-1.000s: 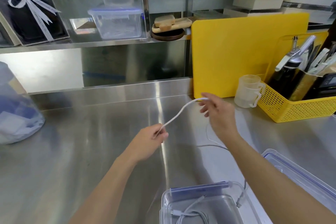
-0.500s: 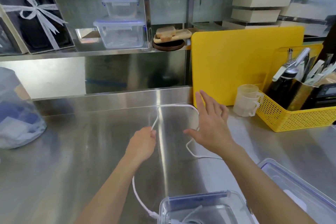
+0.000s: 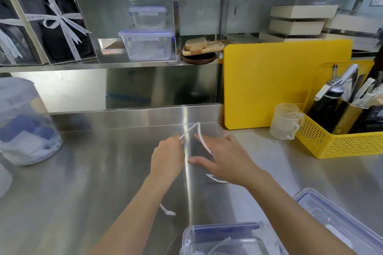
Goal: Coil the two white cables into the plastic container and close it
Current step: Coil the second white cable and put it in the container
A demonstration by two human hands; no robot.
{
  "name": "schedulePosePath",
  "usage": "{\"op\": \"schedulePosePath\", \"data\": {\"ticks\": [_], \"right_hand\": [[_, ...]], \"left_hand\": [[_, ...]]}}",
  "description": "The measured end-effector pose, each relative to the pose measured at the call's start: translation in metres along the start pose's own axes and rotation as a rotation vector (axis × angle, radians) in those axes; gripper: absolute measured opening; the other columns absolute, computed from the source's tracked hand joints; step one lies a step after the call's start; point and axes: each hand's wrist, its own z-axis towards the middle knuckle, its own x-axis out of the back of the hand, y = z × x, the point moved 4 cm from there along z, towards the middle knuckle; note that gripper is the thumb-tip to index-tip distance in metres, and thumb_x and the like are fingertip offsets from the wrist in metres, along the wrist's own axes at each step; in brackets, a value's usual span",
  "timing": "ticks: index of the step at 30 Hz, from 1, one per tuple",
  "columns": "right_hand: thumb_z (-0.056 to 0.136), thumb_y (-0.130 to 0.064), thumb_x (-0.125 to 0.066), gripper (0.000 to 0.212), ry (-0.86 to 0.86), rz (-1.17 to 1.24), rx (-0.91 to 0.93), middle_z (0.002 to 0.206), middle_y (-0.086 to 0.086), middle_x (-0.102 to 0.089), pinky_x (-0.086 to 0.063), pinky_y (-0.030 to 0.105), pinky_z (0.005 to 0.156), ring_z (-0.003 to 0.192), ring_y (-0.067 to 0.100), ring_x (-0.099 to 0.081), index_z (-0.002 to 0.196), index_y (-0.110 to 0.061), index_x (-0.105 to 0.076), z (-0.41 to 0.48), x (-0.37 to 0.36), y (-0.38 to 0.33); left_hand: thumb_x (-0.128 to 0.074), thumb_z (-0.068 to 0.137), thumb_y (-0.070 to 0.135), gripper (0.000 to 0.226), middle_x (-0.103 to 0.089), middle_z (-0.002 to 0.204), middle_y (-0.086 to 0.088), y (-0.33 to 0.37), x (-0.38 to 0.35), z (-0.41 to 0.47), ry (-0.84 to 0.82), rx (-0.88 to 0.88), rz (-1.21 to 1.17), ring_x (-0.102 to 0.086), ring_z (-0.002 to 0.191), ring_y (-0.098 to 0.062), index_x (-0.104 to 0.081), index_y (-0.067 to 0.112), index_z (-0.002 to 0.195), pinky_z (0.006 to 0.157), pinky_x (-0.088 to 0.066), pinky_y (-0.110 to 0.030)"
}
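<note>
Left hand (image 3: 166, 156) pinched shut on white cable (image 3: 200, 137), just left of right hand (image 3: 224, 156). Right hand open, fingers (image 3: 200, 160) spread, cable bent in peak above and between both hands, running down across right palm side. More cable on table (image 3: 83, 192) under right hand and below left forearm. Plastic container (image 3: 223, 236) open, near bottom edge, below both hands, cable inside. Lid (image 3: 339, 219) right of container, under right forearm.

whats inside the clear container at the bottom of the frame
The open plastic container holds a white cable curling along its floor. The frame's lower edge cuts the box off, so how much cable is in there cannot be seen.
</note>
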Motion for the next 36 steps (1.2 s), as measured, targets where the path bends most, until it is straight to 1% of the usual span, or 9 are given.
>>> {"op": "schedulePosePath", "data": {"ticks": [3, 6, 14, 16, 20, 24, 29, 33, 36], "right_hand": [[0.064, -0.072, -0.057, 0.086, -0.299, 0.686, -0.079, 0.112, -0.002, -0.065, -0.048, 0.027, 0.090, 0.102, 0.013, -0.061, 0.136, -0.031, -0.031, -0.005, 0.006, 0.007], [0.070, -0.070, -0.054, 0.082, -0.153, 0.992, -0.179, 0.113, -0.002, -0.064, -0.048, 0.032, 0.091, 0.103, 0.016, -0.061, 0.137, -0.029, -0.029, -0.005, 0.017, 0.030], [0.087, -0.030, -0.060, 0.041, 0.016, 0.756, -0.270, 0.109, -0.005, -0.059, -0.049, 0.028, 0.087, 0.099, 0.011, -0.058, 0.125, -0.018, -0.051, 0.001, 0.001, 0.024], [0.090, -0.018, -0.057, 0.013, 0.091, 0.819, -0.226, 0.083, 0.000, -0.065, -0.055, 0.031, 0.066, 0.071, 0.014, -0.063, 0.100, -0.015, -0.063, 0.004, 0.002, 0.020], [0.086, -0.006, -0.060, 0.009, 0.272, 1.120, -0.299, 0.048, 0.003, -0.053, -0.027, 0.016, 0.033, 0.033, 0.010, -0.037, 0.077, -0.004, -0.061, 0.003, 0.015, 0.037], [0.078, -0.003, -0.069, 0.011, 0.074, 1.160, -0.350, 0.041, 0.002, -0.053, -0.019, 0.014, 0.033, 0.030, 0.008, -0.029, 0.077, -0.008, -0.059, 0.000, 0.031, 0.065], [0.077, 0.001, -0.065, 0.010, -0.341, 1.167, -0.273, 0.049, 0.005, -0.049, -0.041, 0.022, 0.040, 0.036, 0.012, -0.036, 0.082, -0.006, -0.059, -0.016, 0.051, 0.081], [0.072, -0.007, -0.063, 0.016, 0.020, 1.349, -0.293, 0.052, 0.006, -0.043, -0.024, 0.013, 0.033, 0.033, 0.006, -0.025, 0.084, -0.015, -0.057, -0.020, 0.069, 0.108], [0.075, -0.005, -0.066, 0.016, 0.422, 1.021, -0.224, 0.052, 0.006, -0.051, -0.025, 0.015, 0.033, 0.035, 0.005, -0.034, 0.072, -0.019, -0.059, -0.019, 0.092, 0.122]], "left_hand": [[-0.033, 0.094, 0.008, 0.037, -0.067, 0.110, -0.020, 0.000, 0.020, 0.001, 0.135, -0.010, 0.072, -0.059, 0.102, -0.040, -0.054, 0.013, 0.123, 0.081, -0.044, -0.040], [-0.032, 0.092, 0.001, 0.052, -0.065, 0.116, -0.019, -0.010, 0.034, 0.005, 0.177, 0.018, 0.115, -0.059, 0.105, -0.037, -0.039, 0.018, 0.142, 0.088, -0.042, -0.039], [-0.036, 0.096, 0.009, 0.048, -0.068, 0.112, -0.014, 0.029, 0.019, -0.009, 0.068, -0.152, -0.041, -0.059, 0.106, -0.032, -0.037, 0.023, 0.142, 0.091, -0.042, -0.037], [-0.039, 0.095, 0.011, 0.044, -0.070, 0.110, -0.014, 0.041, 0.021, -0.012, 0.059, -0.199, -0.139, -0.060, 0.104, -0.033, -0.047, 0.023, 0.136, 0.093, -0.045, -0.040], [-0.056, 0.089, 0.026, 0.014, -0.063, 0.064, -0.001, 0.045, 0.029, -0.013, -0.081, -0.268, -0.431, -0.059, 0.063, -0.017, -0.067, 0.019, 0.084, 0.068, -0.047, -0.034], [-0.051, 0.094, 0.024, 0.034, -0.042, 0.045, 0.005, 0.030, 0.026, -0.021, -0.464, -0.140, -0.821, -0.037, 0.041, -0.008, -0.055, 0.013, 0.062, 0.056, -0.041, -0.027], [-0.066, 0.080, 0.027, 0.021, -0.034, 0.051, 0.003, 0.008, 0.026, -0.030, -0.731, -0.026, -1.412, -0.026, 0.036, -0.005, -0.054, 0.012, 0.071, 0.039, -0.026, -0.016], [-0.069, 0.077, 0.037, 0.033, -0.041, 0.051, 0.001, -0.013, 0.041, -0.033, -0.869, -0.102, -1.518, -0.029, 0.039, -0.007, -0.058, 0.014, 0.097, 0.041, -0.026, -0.020], [-0.065, 0.082, 0.036, 0.029, -0.043, 0.052, 0.005, -0.019, 0.040, -0.042, -1.028, -0.149, -1.316, -0.032, 0.045, -0.009, -0.060, 0.011, 0.095, 0.049, -0.029, -0.023]]}}
